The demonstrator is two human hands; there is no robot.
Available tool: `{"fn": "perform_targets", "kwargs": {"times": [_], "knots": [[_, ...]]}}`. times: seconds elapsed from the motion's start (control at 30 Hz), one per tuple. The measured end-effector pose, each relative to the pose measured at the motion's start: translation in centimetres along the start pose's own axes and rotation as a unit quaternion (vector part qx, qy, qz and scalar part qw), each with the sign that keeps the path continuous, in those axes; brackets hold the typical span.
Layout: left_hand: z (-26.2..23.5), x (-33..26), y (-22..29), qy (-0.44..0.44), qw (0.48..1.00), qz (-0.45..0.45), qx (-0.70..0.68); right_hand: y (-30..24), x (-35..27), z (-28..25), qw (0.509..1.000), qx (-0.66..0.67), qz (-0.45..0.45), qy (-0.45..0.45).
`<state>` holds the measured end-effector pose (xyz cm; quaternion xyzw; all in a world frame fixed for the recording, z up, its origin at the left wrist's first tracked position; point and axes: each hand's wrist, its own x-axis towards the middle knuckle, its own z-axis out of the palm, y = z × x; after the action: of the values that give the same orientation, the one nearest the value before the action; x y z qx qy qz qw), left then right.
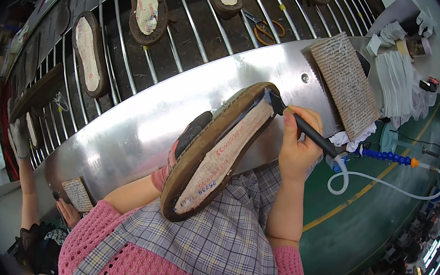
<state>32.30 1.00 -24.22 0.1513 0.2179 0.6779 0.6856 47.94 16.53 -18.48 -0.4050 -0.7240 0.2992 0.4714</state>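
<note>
A shoe (pixel 218 156) is held sole-up over my lap, its pale insert framed by a brown rim. My left hand (pixel 160 176) grips it from the far left side, with the fingers mostly hidden behind it; a pinkish cuff shows at the wrist. In my closed right hand (pixel 299 149) is a black-handled brush (pixel 315 135), with a clear hose joined to its rear end. Its dark head rests on the upper end of the sole, near the rim. Wet-looking dark streaks show along the edge there.
Beyond the metal ledge (pixel 142 107), a bar conveyor (pixel 182 41) carries several soles and orange-handled scissors (pixel 267 30). A corrugated cardboard piece (pixel 343 83) and white gloves (pixel 391 84) lie at right. A blue jointed hose (pixel 386 156) stands nearby. At left, a co-worker's arm (pixel 29 192) reaches the conveyor.
</note>
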Motion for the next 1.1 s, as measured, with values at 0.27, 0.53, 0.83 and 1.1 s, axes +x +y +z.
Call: {"fn": "perform_targets", "kwargs": {"times": [0.27,0.53,0.83,1.1], "knots": [[-0.1,0.2,0.0,-0.002,1.000,-0.002,0.001,-0.6,-0.6,-0.1,1.000,-0.006,-0.009,-0.023],[-0.2,0.1,-0.1,0.000,1.000,0.005,-0.007,-2.1,-1.2,-1.0,0.995,0.043,0.027,-0.087],[-0.4,0.4,-0.6,-0.002,1.000,0.027,-0.016,-3.6,-2.1,-1.4,0.987,0.070,-0.023,-0.146],[-0.8,0.4,-0.9,-0.013,0.996,0.024,-0.089,-5.5,-2.6,-1.9,0.975,0.031,-0.098,-0.197]]}}
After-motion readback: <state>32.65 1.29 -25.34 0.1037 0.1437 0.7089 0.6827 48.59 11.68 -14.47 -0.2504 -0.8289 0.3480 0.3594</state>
